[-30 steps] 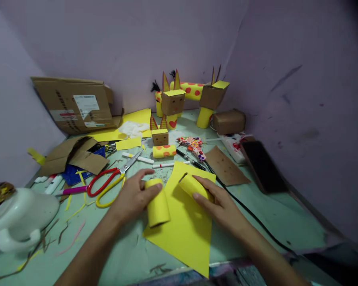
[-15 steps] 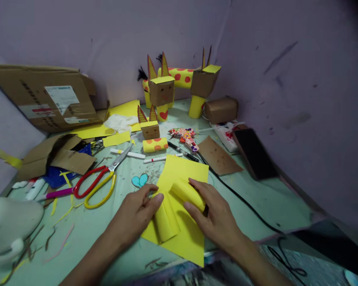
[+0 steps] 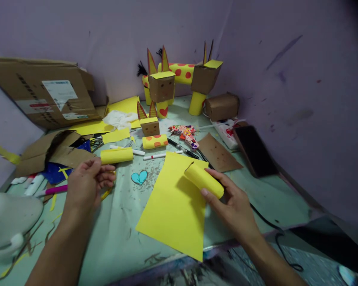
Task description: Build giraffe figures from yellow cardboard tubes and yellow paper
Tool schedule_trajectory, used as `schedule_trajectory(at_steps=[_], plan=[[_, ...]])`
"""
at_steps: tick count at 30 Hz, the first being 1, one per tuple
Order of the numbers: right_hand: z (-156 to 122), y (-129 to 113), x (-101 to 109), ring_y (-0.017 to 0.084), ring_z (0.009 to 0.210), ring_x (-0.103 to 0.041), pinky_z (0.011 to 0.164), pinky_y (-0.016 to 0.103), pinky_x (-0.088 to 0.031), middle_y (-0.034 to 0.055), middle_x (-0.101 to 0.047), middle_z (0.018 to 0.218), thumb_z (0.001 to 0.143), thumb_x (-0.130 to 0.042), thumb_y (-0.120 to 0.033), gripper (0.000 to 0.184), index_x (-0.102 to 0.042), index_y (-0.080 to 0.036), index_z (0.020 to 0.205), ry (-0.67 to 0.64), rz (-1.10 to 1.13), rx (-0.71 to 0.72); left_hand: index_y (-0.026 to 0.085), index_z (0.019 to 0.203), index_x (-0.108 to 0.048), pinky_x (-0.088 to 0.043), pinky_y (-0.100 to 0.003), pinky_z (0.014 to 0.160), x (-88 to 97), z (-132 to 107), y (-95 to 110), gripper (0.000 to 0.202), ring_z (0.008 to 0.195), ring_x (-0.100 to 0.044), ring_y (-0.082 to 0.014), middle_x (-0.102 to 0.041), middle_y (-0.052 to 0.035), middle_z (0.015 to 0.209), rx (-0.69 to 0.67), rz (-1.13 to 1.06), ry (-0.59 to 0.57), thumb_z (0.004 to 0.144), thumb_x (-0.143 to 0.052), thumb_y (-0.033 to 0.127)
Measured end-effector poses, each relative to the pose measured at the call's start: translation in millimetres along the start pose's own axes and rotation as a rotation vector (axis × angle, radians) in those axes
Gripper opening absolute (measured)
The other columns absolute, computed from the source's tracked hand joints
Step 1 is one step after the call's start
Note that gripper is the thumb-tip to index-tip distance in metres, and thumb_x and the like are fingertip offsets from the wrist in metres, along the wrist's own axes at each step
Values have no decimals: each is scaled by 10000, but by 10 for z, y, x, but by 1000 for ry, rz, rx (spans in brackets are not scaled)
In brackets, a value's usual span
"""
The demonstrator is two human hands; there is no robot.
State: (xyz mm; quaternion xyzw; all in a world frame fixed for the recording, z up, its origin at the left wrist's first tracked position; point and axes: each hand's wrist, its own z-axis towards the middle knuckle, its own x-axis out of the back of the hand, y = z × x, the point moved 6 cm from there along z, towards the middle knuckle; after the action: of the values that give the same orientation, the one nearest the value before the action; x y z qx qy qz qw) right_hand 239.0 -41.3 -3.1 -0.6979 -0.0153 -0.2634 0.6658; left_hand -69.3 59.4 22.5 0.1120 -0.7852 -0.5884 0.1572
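Note:
My left hand [image 3: 91, 178] is at the left, pinching the near end of a plain yellow paper tube [image 3: 117, 155]. That tube lies sideways over the scissors, which are mostly hidden; a bit of yellow handle [image 3: 107, 194] shows below my fingers. On the right, my right hand [image 3: 231, 198] grips a second yellow tube [image 3: 204, 180] between thumb and fingers, tilted above a yellow paper sheet [image 3: 173, 214]. Brown cardboard shows at this tube's upper end. The sheet lies flat near the table's front edge, with a blue paper heart [image 3: 139, 177] to its left.
Behind stand spotted yellow animal figures with a cardboard box head [image 3: 161, 88]. A small head [image 3: 150, 127], a spotted tube [image 3: 155, 142], pens and a patterned glue gun [image 3: 185, 133] lie before them. A phone [image 3: 255, 151] is right; a cardboard box [image 3: 32, 95] leans left.
My left hand has carried its tube off the yellow sheet, leftward and back toward the scissors. The right hand has shifted slightly right with the other tube.

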Motion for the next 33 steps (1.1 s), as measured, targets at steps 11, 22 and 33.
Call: schedule_trajectory(at_steps=[11,22,33], plan=[[261,-159,-306,241,826,-664,680,339,-548,105,-688,994,654,-698,-345,482,-584,-152,1081,-261,343,-91,192,869,-618,-392,-209,441,-258,-194,-120,229,466,-474,-85,-589,33,635,-309,368,-79,691,-633,336],[716,-479,-602,231,966,-625,808,348,-497,85,-666,1091,699,-668,-295,414,-620,-166,1090,-429,191,428,201,894,-596,-421,-205,476,-194,-274,-29,195,538,-518,-100,-627,11,752,-429,346,48,764,-565,343],[55,-339,-481,239,966,-601,839,385,-477,81,-640,1068,723,-662,-244,398,-565,-218,1108,-494,-136,385,214,887,-591,-487,-273,678,-126,-466,189,124,725,-582,-149,-619,-12,842,-760,423,-64,784,-587,283]])
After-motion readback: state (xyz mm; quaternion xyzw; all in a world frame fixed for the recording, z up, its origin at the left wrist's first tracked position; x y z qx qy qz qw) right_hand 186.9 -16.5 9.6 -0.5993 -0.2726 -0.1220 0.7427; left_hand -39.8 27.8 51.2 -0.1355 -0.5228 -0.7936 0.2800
